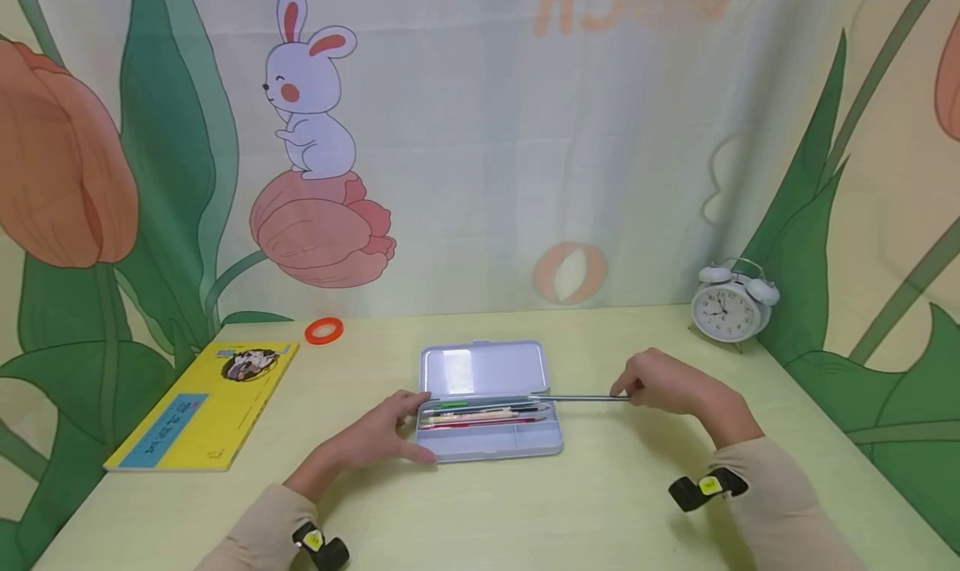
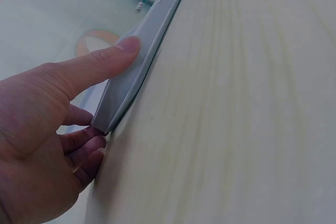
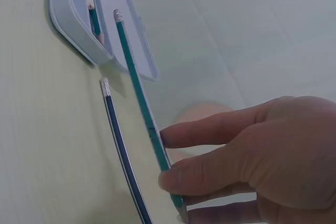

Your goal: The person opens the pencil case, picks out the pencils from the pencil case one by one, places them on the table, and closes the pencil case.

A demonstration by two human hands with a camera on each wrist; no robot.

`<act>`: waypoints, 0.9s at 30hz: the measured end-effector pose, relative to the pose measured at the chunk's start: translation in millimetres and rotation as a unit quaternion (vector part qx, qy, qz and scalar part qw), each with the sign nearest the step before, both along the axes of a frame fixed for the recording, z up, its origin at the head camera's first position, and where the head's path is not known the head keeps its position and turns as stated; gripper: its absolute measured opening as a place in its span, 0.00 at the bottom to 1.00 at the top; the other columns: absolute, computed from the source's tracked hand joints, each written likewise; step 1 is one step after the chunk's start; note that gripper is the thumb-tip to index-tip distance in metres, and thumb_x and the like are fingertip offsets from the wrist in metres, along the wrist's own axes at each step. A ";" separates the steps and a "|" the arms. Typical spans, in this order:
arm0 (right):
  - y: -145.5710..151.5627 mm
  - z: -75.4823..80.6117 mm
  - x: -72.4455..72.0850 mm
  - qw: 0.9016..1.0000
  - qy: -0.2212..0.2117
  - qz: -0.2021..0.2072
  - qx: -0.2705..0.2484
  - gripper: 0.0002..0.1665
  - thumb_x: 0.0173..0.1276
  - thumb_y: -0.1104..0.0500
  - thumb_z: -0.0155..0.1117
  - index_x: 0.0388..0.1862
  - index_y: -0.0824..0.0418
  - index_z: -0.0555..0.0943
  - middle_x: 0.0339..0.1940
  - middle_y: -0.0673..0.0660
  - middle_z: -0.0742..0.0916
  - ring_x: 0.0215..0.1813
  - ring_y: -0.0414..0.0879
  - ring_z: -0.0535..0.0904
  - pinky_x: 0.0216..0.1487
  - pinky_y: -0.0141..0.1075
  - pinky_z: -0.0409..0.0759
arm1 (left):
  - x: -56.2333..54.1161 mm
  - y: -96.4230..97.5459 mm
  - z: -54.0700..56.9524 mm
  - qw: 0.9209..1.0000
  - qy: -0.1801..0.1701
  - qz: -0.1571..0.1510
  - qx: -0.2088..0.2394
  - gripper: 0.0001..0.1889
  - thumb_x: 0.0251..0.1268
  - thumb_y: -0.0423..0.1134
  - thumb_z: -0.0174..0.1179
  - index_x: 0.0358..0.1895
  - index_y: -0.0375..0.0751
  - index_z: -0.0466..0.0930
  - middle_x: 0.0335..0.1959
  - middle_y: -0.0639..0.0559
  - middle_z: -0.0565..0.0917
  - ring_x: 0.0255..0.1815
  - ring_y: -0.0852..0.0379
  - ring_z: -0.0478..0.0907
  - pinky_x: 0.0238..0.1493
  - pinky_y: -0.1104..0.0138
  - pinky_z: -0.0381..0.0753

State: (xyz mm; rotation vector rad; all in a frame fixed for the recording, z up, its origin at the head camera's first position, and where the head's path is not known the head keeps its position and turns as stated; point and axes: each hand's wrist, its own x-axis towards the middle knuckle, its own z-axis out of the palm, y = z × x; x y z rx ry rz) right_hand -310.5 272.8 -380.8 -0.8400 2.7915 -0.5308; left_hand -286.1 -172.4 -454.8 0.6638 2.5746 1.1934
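Observation:
A pale lavender pencil case (image 1: 540, 442) lies with its lid up, holding several pencils (image 1: 480, 421). My left hand (image 1: 386, 431) grips its left end; in the left wrist view the thumb (image 2: 113, 59) is against the case's side and the fingers curl at its corner. To the right of the case, my right hand (image 1: 663, 381) pinches a teal pencil (image 3: 137, 85) between thumb and fingers, its silver-tipped end towards the case. Beside it runs a dark blue striped pencil (image 3: 123, 150); its far end is out of frame, so I cannot tell whether the hand holds it too.
A yellow book (image 1: 217, 421) lies at the left of the table (image 1: 525, 513). An orange-red ring (image 1: 324, 331), perhaps a tape roll, is behind it. A white twin-bell alarm clock (image 1: 726, 313) stands at the back right. A printed curtain (image 1: 480, 137) hangs behind the table.

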 end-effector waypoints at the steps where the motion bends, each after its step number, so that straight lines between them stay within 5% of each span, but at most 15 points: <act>1: 3.8 -0.4 -1.0 1.000 -0.004 0.000 -0.001 0.16 0.60 0.75 0.67 0.45 0.64 0.89 0.32 0.53 0.86 0.32 0.42 0.73 0.34 0.34 0.75 | -0.1 0.1 -0.2 1.000 -0.001 0.000 -0.001 0.54 0.46 0.51 0.80 0.76 0.38 0.61 0.65 0.45 0.69 0.66 0.45 0.65 0.69 0.47 0.63; 27: 39.6 -14.2 -11.4 0.998 -0.052 -0.026 -0.036 0.16 0.55 0.77 0.71 0.42 0.65 0.90 0.38 0.53 0.89 0.39 0.43 0.82 0.41 0.36 0.82 | -1.2 0.8 -1.8 1.000 -0.006 0.005 -0.005 0.54 0.46 0.51 0.80 0.77 0.40 0.62 0.66 0.45 0.68 0.67 0.43 0.65 0.69 0.46 0.64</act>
